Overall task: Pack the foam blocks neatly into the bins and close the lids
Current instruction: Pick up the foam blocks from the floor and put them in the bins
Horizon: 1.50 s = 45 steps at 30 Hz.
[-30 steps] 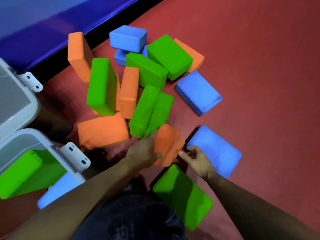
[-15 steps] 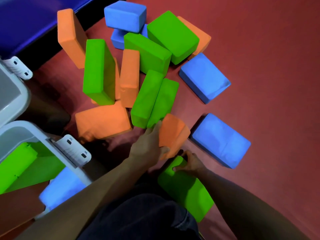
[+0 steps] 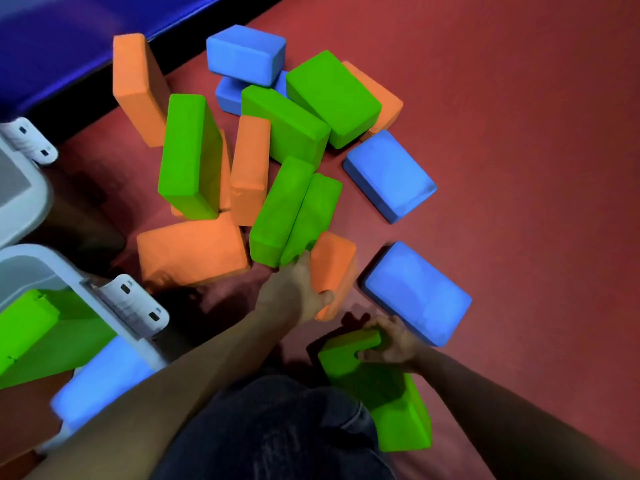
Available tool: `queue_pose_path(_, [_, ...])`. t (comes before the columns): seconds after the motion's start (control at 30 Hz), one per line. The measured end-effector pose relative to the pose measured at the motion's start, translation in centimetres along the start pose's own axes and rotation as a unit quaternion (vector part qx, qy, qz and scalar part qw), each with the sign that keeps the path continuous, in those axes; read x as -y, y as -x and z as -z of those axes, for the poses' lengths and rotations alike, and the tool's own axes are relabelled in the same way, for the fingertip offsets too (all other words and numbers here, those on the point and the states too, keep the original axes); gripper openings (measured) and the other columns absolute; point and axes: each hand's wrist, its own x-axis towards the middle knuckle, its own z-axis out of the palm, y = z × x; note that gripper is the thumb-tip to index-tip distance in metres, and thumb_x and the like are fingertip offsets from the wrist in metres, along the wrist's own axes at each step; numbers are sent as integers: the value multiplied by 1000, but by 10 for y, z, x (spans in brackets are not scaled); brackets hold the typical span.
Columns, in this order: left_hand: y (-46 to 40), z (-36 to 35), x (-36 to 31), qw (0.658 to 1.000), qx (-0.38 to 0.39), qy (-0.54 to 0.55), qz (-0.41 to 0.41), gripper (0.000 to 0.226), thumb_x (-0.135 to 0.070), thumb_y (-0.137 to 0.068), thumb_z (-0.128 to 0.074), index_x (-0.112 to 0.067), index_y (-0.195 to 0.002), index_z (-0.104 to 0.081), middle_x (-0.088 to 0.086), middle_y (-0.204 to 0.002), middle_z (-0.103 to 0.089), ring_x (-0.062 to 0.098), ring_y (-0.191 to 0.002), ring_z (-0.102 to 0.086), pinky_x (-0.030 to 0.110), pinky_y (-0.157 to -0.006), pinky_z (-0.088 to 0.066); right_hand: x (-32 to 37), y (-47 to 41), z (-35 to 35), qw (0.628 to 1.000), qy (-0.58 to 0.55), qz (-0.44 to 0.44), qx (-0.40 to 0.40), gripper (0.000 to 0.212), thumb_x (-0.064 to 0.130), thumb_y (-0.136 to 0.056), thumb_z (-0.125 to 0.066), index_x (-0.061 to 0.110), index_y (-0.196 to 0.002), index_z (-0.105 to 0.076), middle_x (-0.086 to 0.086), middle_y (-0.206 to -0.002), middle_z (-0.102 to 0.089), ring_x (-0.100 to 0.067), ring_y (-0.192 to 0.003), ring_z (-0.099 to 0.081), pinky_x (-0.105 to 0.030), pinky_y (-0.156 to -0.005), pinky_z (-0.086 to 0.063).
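Several orange, green and blue foam blocks lie heaped on the red floor. My left hand [image 3: 294, 292] grips an orange block [image 3: 334, 268] at the near edge of the heap. My right hand [image 3: 389, 342] is closed on the top end of a green block [image 3: 377, 386] that is tilted up off the floor beside my knee. A white bin [image 3: 62, 278] at the lower left holds a green block [image 3: 38, 337] and a blue block [image 3: 104, 375]. A blue block [image 3: 417, 294] lies flat just right of my hands.
A second white bin [image 3: 24, 202] stands at the left edge, its latch [image 3: 33, 142] sticking out. A dark blue mat [image 3: 69, 39] runs along the back left. The red floor [image 3: 519, 133] stretches away on the right. My knee in dark jeans [image 3: 277, 434] fills the bottom centre.
My right hand moved from the floor by the blue block onto the green block and tipped it up. My left hand kept its hold on the orange block and raised it slightly.
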Motion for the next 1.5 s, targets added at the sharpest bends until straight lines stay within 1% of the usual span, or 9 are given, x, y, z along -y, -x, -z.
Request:
queue_pose_path(0.07, [6, 8, 2, 1000, 5, -18, -18, 81, -53, -82, -75, -29, -152, -41, 7, -131, -66, 30, -118, -63, 36, -94, -51, -1, 15, 12, 999, -23, 20, -39, 68, 76, -61, -77, 37, -113, -55, 4, -114, -58, -16, -106, -58, -31, -94, -49])
queue_pose_path(0.17, [17, 36, -2, 999, -6, -17, -39, 80, -54, -80, -75, -32, -150, -42, 9, -130, -68, 31, -120, -64, 38, -96, -52, 13, 41, 35, 995, -24, 75, -64, 55, 55, -78, -79, 41, -126, -56, 0, -112, -52, -13, -109, -52, -14, -95, -36])
queue_pose_path(0.27, [27, 75, 0, 998, -39, 27, -32, 105, -64, -66, -73, -26, -157, -36, 9, -141, -62, 26, -127, -60, 37, -104, -49, 31, 61, 64, 986, -29, 122, -112, 53, 48, -82, -79, 45, -129, -55, 5, -112, -47, -5, -108, -49, -3, -99, -28])
queue_pose_path(0.5, [110, 170, -1, 969, -167, 168, -77, 104, -57, -61, -86, -22, -151, -47, -4, -126, -65, 11, -114, -63, 35, -103, -50, 116, 119, 131, 946, 16, 235, -224, 84, 94, -60, -54, 42, -125, -64, 10, -107, -49, 0, -101, -53, -17, -97, -38])
queue_pose_path(0.73, [253, 257, 31, 914, -334, 215, -80, 100, -61, -57, -77, -23, -146, -51, -4, -122, -69, 14, -103, -69, 40, -92, -57, 244, 192, 162, 873, 35, 345, -343, 90, 95, -59, -51, 37, -125, -68, 4, -115, -54, -12, -108, -57, -29, -102, -44])
queue_pose_path(0.87, [348, 272, 83, 893, -416, 172, -2, 97, -60, -65, -78, -27, -151, -47, -8, -127, -63, 15, -106, -65, 34, -94, -52, 322, 238, 140, 847, 37, 380, -369, 64, 67, -71, -76, 34, -126, -69, 3, -122, -53, -14, -115, -57, -30, -102, -43])
queue_pose_path(1.13, [481, 234, 191, 842, -484, 173, 163, 98, -66, -66, -72, -35, -154, -40, -5, -141, -62, 21, -121, -63, 45, -101, -51, 443, 278, 47, 817, 47, 485, -309, 61, 60, -75, -78, 39, -130, -61, 10, -120, -48, -16, -114, -57, -40, -96, -50])
queue_pose_path(1.37, [479, 182, 262, 848, -413, 191, 272, 92, -63, -70, -73, -35, -152, -41, -5, -143, -60, 23, -124, -61, 41, -101, -50, 476, 226, -57, 867, 156, 438, -179, 86, 50, -76, -81, 23, -147, -41, -11, -124, -45, -34, -121, -53, -35, -108, -39])
queue_pose_path(1.5, [458, 157, 296, 882, -322, 159, 307, 98, -72, -60, -62, -40, -151, -40, -8, -137, -64, 23, -122, -62, 41, -100, -50, 465, 188, -103, 882, 245, 385, -121, 82, 56, -74, -79, 21, -141, -47, -12, -123, -43, -37, -122, -51, -35, -110, -38])
